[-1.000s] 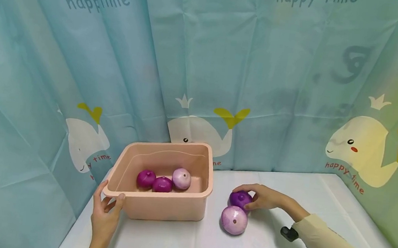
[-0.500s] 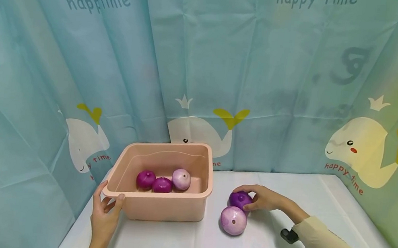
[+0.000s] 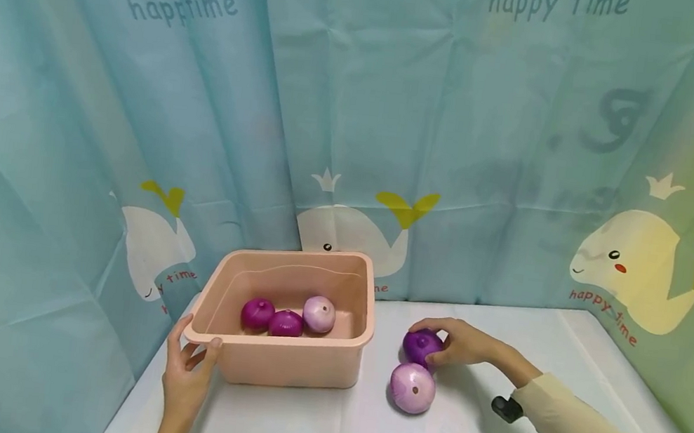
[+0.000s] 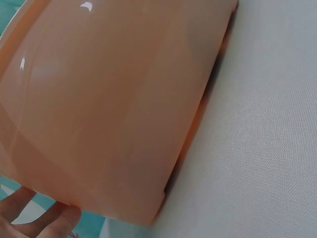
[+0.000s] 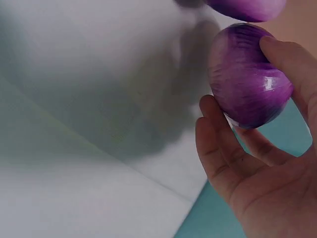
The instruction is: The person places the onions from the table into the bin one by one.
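Note:
My right hand [image 3: 463,345] grips a dark purple onion [image 3: 421,348] on the right of the table, thumb on one side and fingers on the other. In the right wrist view that onion [image 5: 250,77] shows its glossy, streaked side. Just in front of it sits a pale pink-and-white onion [image 3: 412,388]. On the left, my left hand [image 3: 187,376] holds the pink plastic bin [image 3: 287,364] at its front left corner, thumb on the front rim and fingers round the side. Inside the bin lie two magenta onions [image 3: 258,314] and one pale onion [image 3: 319,314].
A white cloth [image 3: 299,430] covers the table. Behind it and along both sides hangs a blue-green curtain [image 3: 371,106] with whale prints; the bin stands close to it at the back left. A small black device [image 3: 507,408] sits at my right cuff.
The head view shifts slightly. My right hand keeps its hold on the purple onion with barely any movement, and my left hand stays on the bin's corner.

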Tool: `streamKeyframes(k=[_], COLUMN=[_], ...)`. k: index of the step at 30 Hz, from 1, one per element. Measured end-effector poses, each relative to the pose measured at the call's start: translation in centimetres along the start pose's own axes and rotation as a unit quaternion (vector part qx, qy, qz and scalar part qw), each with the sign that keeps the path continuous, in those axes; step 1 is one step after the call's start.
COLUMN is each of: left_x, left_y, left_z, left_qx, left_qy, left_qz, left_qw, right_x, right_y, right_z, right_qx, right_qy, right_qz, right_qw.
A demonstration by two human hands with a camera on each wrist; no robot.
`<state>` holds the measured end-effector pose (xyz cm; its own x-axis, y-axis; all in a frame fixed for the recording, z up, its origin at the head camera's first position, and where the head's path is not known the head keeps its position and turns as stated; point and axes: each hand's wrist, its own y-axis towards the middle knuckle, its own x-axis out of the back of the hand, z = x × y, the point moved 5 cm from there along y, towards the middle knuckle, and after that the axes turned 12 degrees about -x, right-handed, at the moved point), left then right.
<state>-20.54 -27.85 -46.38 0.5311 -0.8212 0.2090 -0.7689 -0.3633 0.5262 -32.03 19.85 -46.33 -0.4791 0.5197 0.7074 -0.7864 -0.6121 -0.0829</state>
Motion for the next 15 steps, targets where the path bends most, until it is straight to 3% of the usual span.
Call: streamKeyframes(k=[7,15], left_x=[-0.2,0.0], left_y=[0.1,0.1], left_z=[0.2,0.1], left_qx=[-0.008,-0.009], left_qy=[0.008,0.01], left_qz=[-0.003,-0.005], left_qw=[0.9999,0.9999], right_x=[2.3,5.9], right_y=[0.0,0.0], right_z=[0.9,3.2], right_qx=[-0.007,0.006], right_qy=[-0.007,-0.014], right_qz=[-0.016,-0.065], right_qw=[1.0,0.998])
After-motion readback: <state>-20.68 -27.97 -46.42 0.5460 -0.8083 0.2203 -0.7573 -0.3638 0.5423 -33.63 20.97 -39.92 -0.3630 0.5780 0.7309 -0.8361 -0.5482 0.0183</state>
